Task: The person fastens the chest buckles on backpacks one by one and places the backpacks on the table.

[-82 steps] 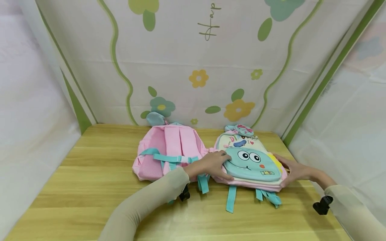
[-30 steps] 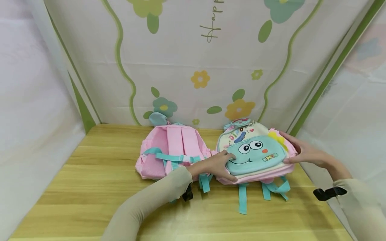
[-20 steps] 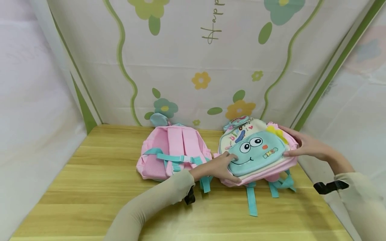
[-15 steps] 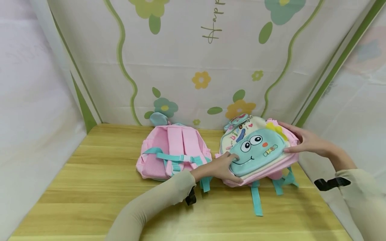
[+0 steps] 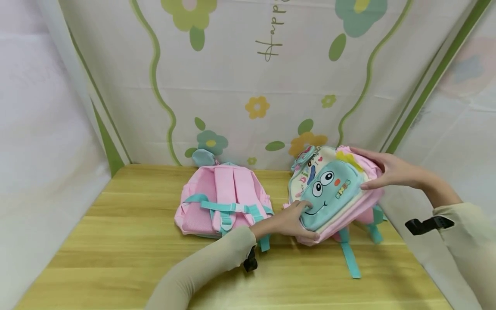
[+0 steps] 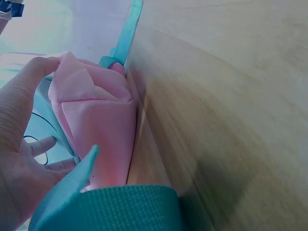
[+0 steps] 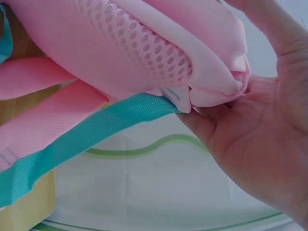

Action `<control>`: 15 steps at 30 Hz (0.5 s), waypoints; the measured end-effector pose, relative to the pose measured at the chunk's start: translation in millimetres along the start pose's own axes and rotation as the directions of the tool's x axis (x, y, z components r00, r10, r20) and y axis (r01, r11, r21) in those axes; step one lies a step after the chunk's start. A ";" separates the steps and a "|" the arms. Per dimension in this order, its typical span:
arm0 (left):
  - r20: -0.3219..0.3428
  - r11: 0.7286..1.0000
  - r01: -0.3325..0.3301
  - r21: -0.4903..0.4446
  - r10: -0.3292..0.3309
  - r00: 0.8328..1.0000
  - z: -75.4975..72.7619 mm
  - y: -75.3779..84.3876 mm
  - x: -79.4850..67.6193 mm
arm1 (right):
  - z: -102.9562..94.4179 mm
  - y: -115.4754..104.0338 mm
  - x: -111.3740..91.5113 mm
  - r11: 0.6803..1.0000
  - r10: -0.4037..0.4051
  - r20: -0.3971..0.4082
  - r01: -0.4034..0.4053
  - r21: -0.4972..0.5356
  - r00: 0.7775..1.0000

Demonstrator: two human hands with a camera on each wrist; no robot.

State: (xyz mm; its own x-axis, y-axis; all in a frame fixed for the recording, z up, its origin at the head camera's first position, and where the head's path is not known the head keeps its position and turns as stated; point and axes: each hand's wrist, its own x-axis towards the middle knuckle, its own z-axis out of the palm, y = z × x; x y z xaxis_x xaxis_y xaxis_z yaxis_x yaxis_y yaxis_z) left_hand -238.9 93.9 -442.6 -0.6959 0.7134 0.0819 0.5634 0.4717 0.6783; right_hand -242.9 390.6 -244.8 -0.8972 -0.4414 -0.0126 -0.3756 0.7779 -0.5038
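Wood-look table, pale flowered cloth behind. On the table's right side: bag with cartoon face, front toward camera, tilted steeply, right edge up off the wood. Contact between lower corner and wood: cannot tell. Left hand at lower left corner, fingers on the front, thumb at bottom edge, pinching the corner between. Right hand at upper right edge, thumb in front, fingers behind, gripping the side.

Just changed: more tilt and more turn than half a second ago. Meaning, as a guess: mid-turn, load shared by both hands, not settled.

Versus earliest frame: right hand higher, from lower right edge to upper; bag no longer lying flat; teal strap below shifted right. Other bag, back side up, just beside: same spot.
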 end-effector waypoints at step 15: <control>-0.039 0.994 -0.067 -0.082 0.064 0.997 6.4 -3.7 9.4 | -9.8 -37.1 26.2 0.988 -0.039 0.099 0.053 -0.144 0.994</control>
State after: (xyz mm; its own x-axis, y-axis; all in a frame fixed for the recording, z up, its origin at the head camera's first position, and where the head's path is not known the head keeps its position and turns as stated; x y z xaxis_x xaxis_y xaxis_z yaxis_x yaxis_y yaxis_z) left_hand -244.7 102.2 -448.9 -0.6754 0.7213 0.1535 0.5704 0.3790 0.7287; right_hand -254.8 354.5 -217.9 -0.8545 -0.5136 -0.0779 -0.4524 0.8094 -0.3745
